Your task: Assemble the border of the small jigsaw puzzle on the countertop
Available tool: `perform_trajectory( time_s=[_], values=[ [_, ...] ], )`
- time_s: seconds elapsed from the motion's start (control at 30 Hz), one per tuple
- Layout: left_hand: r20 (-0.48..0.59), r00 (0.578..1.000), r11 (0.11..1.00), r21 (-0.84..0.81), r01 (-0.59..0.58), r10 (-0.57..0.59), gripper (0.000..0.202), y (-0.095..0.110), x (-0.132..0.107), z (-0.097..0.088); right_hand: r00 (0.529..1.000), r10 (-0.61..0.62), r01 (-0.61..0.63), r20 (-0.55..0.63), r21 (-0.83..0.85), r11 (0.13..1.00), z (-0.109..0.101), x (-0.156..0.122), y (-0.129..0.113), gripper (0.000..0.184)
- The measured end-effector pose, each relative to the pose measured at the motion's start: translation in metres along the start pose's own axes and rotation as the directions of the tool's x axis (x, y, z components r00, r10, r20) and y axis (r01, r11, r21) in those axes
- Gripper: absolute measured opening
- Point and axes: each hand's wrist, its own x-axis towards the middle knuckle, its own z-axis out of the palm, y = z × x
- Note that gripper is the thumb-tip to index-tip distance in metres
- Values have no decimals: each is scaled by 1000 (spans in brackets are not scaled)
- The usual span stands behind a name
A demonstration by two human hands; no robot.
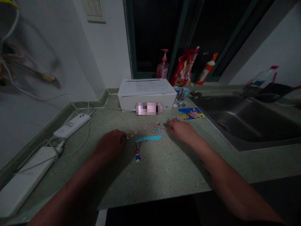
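On the green stone counter (164, 169) lies a joined strip of jigsaw pieces (145, 139) bent into a corner, blue along the top and running down on the left. Several loose puzzle pieces (152, 127) are scattered just behind it. My left hand (110, 144) rests palm down at the strip's left end, fingers curled over some small pieces. My right hand (181, 129) lies to the right of the loose pieces, its fingertips touching them and bent down. What either hand holds is too small and dark to make out.
A white box (147, 94) with a printed sheet stands behind the pieces, a colourful picture card (191, 113) to its right. A steel sink (246, 122) fills the right side. Two white power banks (71, 125) with cables lie at left. Bottles and a snack bag (184, 67) line the window sill.
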Motion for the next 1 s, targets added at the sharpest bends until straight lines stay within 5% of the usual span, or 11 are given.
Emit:
perform_trajectory(
  time_s=[0.5, 1.0],
  values=[
    [-42, 999, 1000, 0, -31, 31, 28, -3, 0, 4, 1000, -14, 14, -1, 69, 998, 1, 6, -2, 26],
    [-23, 1000, 1000, -14, -4, 4, 32, 0, 0, 1, 1000, 11, -11, 6, 49, 999, 0, 3, -4, 31]
  ],
)
